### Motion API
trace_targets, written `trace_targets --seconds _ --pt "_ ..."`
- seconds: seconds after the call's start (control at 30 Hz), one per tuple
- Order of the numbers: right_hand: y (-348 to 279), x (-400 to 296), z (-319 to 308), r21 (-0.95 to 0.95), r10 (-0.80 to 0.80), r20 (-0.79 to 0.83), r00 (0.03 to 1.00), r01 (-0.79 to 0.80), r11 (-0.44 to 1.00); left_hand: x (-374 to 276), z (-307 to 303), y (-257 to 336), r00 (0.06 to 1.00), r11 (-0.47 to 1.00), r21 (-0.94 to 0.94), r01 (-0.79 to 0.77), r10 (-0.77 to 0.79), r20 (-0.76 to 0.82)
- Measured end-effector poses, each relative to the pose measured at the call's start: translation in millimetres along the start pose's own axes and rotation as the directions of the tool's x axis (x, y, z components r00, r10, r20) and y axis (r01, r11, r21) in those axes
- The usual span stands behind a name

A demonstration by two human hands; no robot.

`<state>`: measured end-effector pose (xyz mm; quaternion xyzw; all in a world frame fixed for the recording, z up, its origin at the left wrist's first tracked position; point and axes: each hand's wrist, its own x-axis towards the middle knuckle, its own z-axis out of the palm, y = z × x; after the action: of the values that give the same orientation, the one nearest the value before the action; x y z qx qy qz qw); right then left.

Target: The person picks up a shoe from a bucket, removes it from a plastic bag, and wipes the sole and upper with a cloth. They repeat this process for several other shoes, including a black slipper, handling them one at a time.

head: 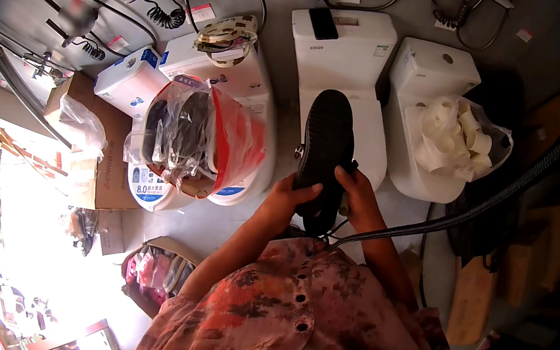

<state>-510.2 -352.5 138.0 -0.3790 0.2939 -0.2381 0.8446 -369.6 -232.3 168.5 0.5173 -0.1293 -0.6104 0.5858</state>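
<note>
A black shoe [327, 133] is held up before me, its ribbed sole towards the camera. My left hand [282, 205] grips it near the lower end, with the thumb across the sole. On the other side my right hand [360, 197] holds its edge, thumb near a small dark strap or buckle. A second dark part shows below, perhaps another shoe; I cannot tell. Behind the shoe stands a white toilet [349, 66] with a black phone [323, 24] on its tank. To the left, a clear and red plastic bag [233, 141] contains several wrapped shoes.
White rolls in a clear bag [451, 137] sit on another toilet [437, 71]. A patterned pouch [227, 33] rests on the left toilet tank. Cardboard boxes [112, 162] stand at the left, and an open box [183, 251] holds pink items. A dark cable [467, 215] crosses at the right.
</note>
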Motion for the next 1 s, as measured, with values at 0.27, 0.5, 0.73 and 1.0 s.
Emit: trace_targets --seconds 0.27,0.5,0.73,1.0 --pt "16 8 -48 -0.235 0.009 -0.001 1.000 -0.009 0.972 2 0 -28 0.997 0.962 -0.274 -0.003 -0.017 -0.070" --pt "82 58 -172 -0.145 0.190 -0.211 0.959 -0.223 0.964 -23 -46 -35 0.986 0.959 -0.257 -0.123 0.090 -0.137" --pt "117 114 -250 0.186 0.419 -0.519 0.745 -0.380 0.906 -47 -42 -39 0.966 0.954 -0.252 -0.162 0.101 -0.238" --pt "148 166 -269 -0.252 0.433 -0.590 0.681 -0.665 0.703 -57 -14 -22 0.963 0.969 -0.194 -0.152 0.101 -0.250"
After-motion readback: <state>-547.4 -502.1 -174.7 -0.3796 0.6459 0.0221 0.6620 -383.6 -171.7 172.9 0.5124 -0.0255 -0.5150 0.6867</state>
